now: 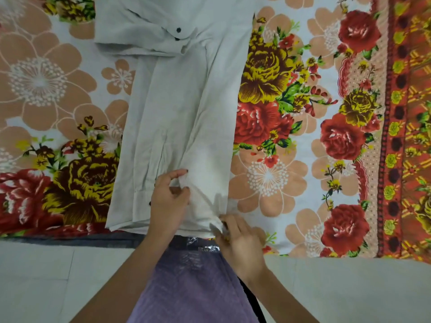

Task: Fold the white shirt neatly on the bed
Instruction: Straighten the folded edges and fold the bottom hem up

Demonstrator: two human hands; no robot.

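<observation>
The white shirt (177, 108) lies lengthwise on the bed, folded into a long narrow strip, with a cuffed sleeve bearing dark buttons laid across its far end. My left hand (169, 198) pinches a fold of the shirt's cloth near the hem, a little left of the strip's middle. My right hand (238, 238) grips the near right corner of the hem at the bed's edge. Another sleeve with a dark button lies along the left side of the strip, next to my left hand.
The bed is covered by a flowered sheet (291, 113) in red, yellow and peach, with a patterned orange border (401, 136) at the right. The bed's near edge runs just below the hem; pale floor tiles (46, 276) lie beneath.
</observation>
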